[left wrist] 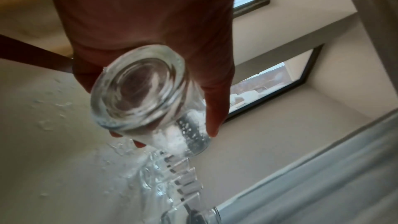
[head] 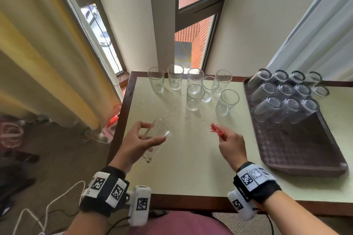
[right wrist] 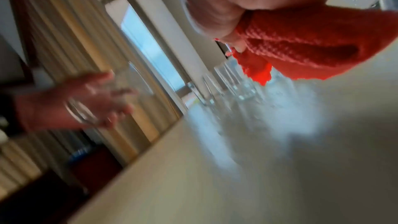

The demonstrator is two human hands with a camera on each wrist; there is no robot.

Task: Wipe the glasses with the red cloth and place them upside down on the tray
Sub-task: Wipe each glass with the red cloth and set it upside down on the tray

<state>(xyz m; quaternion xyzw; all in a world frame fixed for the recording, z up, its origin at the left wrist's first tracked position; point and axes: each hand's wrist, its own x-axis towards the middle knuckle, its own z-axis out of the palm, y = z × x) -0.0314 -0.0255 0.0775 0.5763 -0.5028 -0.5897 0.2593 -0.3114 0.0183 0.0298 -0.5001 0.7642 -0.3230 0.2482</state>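
Left hand (head: 140, 140) grips a clear glass (head: 159, 135) above the near left part of the desk (head: 187, 173), thumb on one side and fingers curled round the other. That glass is tilted, its thick base toward the wrist and its mouth pointing away toward the far edge; in the left wrist view its wall carries water drops. Right hand (head: 232, 145) is closed round a bunched red cloth (head: 217, 130), held over the middle of the desk, well apart from the held glass.

Largest of the things on the desk is a dark brown tray (head: 298, 145), which lies along the right side, its near half bare. Eleven glasses (head: 286, 97) stand upside down in rows on its far half, close together; a twelfth upside-down glass (head: 321, 90) sits at the tray's far right edge, and whether it is on the tray I cannot tell.

Seven upright glasses (head: 193, 97) stand in a loose cluster near the far edge, between the far left corner and the tray. Spilled water (head: 177, 114) glistens on the surface between that cluster and the hands.
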